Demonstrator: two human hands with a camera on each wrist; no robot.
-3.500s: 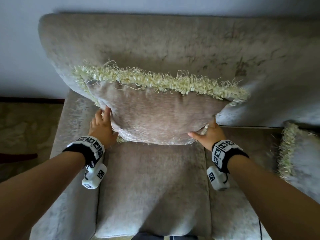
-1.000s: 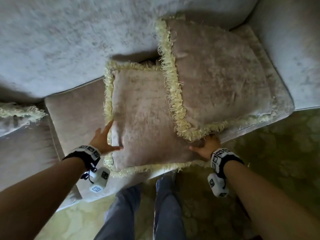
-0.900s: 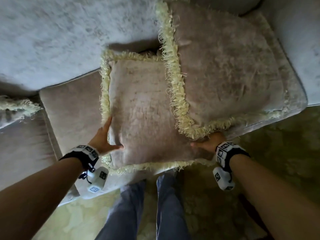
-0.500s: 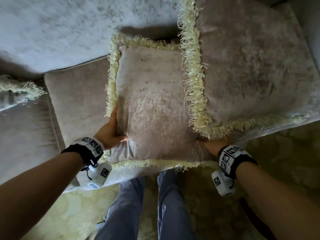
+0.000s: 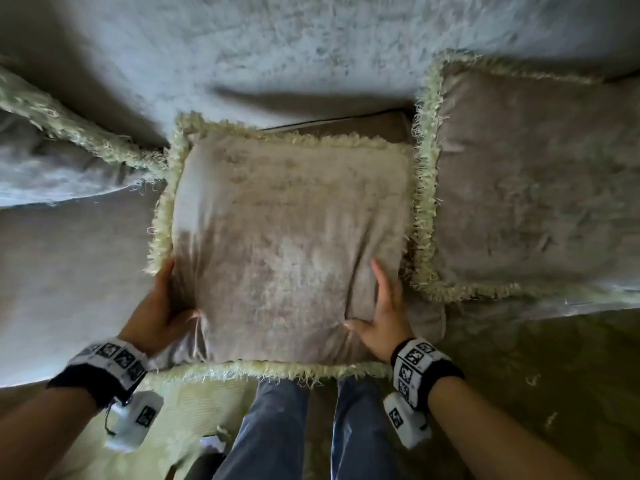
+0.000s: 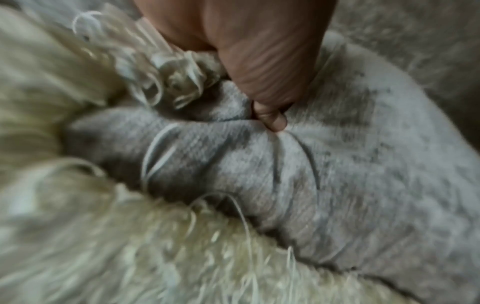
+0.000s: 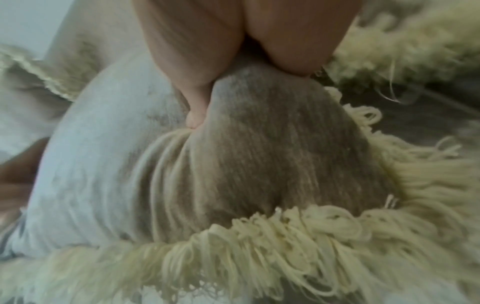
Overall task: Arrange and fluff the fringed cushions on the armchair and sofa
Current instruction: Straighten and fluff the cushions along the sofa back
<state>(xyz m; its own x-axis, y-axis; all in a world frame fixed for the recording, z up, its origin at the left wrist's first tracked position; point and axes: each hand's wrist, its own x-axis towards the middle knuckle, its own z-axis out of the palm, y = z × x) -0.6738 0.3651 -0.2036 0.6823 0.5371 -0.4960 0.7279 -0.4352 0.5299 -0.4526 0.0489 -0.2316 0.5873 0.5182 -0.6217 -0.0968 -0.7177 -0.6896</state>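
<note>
A beige cushion with pale yellow fringe (image 5: 287, 244) lies on the sofa seat, its lower edge hanging over the seat front. My left hand (image 5: 162, 306) grips its lower left corner, thumb pressed into the top (image 6: 272, 121) and puckering the fabric (image 6: 337, 164). My right hand (image 5: 381, 313) grips the lower right corner, thumb dug into the cover (image 7: 197, 115) and one finger lying straight along the side. The cushion fabric (image 7: 233, 164) bulges under that thumb. The fingers beneath the cushion are hidden.
A larger fringed cushion (image 5: 540, 188) lies flat at the right, its fringe beside the held one. Another fringed cushion (image 5: 52, 157) leans at the far left. The grey backrest (image 5: 311, 46) runs behind. My legs (image 5: 277, 427) stand on a patterned carpet (image 5: 554, 393).
The held cushion has come out from under the right cushion's edge and sits beside it. My right hand moved from beneath the fringe onto the lower right corner.
</note>
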